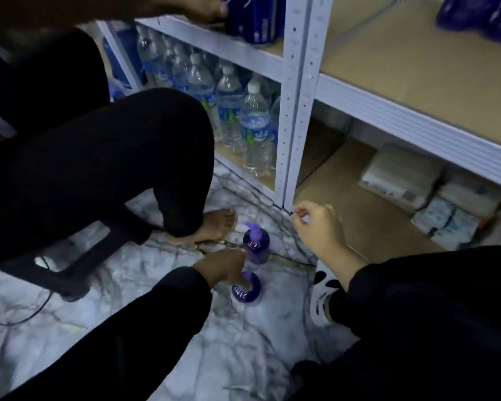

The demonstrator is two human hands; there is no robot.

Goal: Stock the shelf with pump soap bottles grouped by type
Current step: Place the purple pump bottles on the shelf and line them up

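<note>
The left hand (226, 267) reaches down to the floor and curls over the pump head of the near soap bottle (246, 289), fingers closing round its top. The right hand (318, 227) hangs in the air near the foot of the shelf post (294, 96), fingers loosely curled and holding nothing.

Two purple pump soap bottles stand upright on the marble-patterned floor (128, 285), one just beyond the other; the far soap bottle (256, 246) is untouched, its pump pointing left, close to a second person's bare foot (206, 227).

These bottles look full of liquid, so each will probably feel fairly heavy for its size, with a stiff but smooth plastic wall that could slip. The pump neck is a handy hold for lifting straight up, though gripping round the body below the shoulder would likely be steadier, since a pump head may turn or press down.

On the right shelf board (402, 53), at far right, sits a blurred purple cluster (480, 17), perhaps more of the same soap; its count cannot be told. On the left upper shelf stand dark blue bottles (255, 21), at least two, where another person's hand (206, 10) is at work. Beneath them are many clear water bottles (229, 111). White packs (417, 192) lie on the low right shelf.
</note>
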